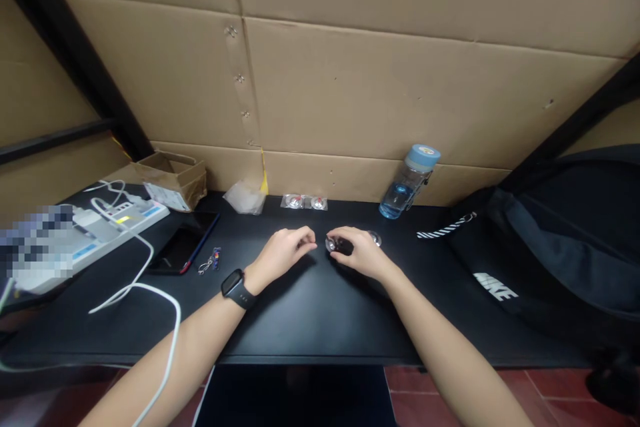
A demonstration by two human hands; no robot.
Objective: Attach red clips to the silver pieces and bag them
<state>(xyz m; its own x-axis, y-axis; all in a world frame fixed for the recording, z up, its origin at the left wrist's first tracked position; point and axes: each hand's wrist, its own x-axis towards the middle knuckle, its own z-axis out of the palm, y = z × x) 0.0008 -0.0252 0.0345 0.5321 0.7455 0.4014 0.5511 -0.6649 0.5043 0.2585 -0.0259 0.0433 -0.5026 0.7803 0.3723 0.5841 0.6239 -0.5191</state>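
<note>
My right hand is curled round a small dark object with a shiny round end, just right of the middle of the black table. To its left, my left hand hovers with thumb and fingertips together; whether anything is pinched there is too small to tell. A gap separates the two hands. Partly behind my right hand lies a shiny round piece. Two small clear packets with round silvery pieces lie at the back edge, beyond the hands.
A water bottle stands at the back right, near a black backpack. On the left are a phone, a keychain, a power strip, a cardboard box and a clear bag. A white cable crosses my left forearm.
</note>
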